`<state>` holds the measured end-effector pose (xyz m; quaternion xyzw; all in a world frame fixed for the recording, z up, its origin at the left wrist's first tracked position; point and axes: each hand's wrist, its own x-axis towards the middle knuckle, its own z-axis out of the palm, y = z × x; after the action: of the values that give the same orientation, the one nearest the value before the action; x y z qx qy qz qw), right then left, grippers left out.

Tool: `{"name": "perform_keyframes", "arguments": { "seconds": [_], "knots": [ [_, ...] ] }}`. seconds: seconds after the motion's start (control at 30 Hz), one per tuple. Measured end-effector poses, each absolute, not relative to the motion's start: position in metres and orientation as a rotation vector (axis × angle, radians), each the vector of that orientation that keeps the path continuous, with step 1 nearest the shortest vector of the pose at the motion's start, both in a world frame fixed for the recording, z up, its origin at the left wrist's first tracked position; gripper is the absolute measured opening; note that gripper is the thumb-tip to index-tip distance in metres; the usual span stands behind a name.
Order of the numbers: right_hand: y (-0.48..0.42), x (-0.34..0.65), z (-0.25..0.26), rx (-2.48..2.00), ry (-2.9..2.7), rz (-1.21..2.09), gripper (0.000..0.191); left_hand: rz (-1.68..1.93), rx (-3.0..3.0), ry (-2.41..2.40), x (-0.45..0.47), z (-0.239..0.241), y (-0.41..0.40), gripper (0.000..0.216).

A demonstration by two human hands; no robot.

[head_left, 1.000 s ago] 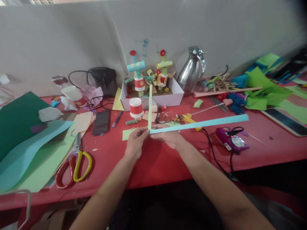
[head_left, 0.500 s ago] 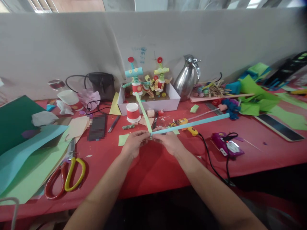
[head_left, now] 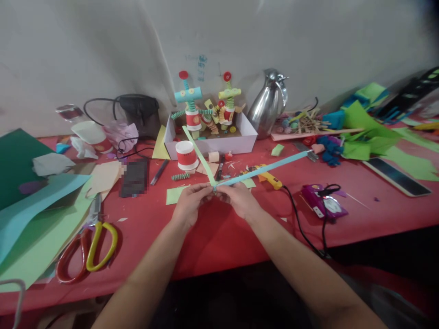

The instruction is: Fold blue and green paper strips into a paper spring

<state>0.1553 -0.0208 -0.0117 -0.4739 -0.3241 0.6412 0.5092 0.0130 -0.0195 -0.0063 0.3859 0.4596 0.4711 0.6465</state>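
A green paper strip (head_left: 200,157) and a blue paper strip (head_left: 267,168) meet at a small folded joint between my hands, above the red table. My left hand (head_left: 192,200) pinches that joint from the left. From the right, my right hand (head_left: 238,196) closes on it near the base of the blue strip. The green strip points away and left; the blue one reaches far to the right. Just beyond my hands are a red and white paper cup (head_left: 187,155), a small folded paper spring (head_left: 180,177) and a yellow glue gun (head_left: 270,177).
Two paper-cup figures stand in a white box (head_left: 212,145) at the back, beside a steel jug (head_left: 269,105). Scissors (head_left: 87,246) and paper sheets (head_left: 65,219) lie left. A purple device (head_left: 322,202) with a cord and a phone (head_left: 396,176) lie right.
My view has tilted down slightly. The blue strip's far end has swung a little towards the left, and the green strip's far end has shifted left. Both hands keep their pinch at the joint.
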Motion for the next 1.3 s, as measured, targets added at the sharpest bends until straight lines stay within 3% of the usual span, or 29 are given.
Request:
{"name": "perform_keyframes", "arguments": {
  "seconds": [0.9, 1.3],
  "knots": [
    [-0.0205, 0.1529, -0.0121, -1.164, -0.710, 1.476, 0.013, 1.079, 0.835, 1.087, 0.0161, -0.0110, -0.0108, 0.019],
    [-0.0157, 0.1575, -0.0110, -1.136, -0.576, 1.613, 0.007, 1.137, 0.906, 1.031, 0.0167, -0.0108, -0.0107, 0.019]
  ]
}}
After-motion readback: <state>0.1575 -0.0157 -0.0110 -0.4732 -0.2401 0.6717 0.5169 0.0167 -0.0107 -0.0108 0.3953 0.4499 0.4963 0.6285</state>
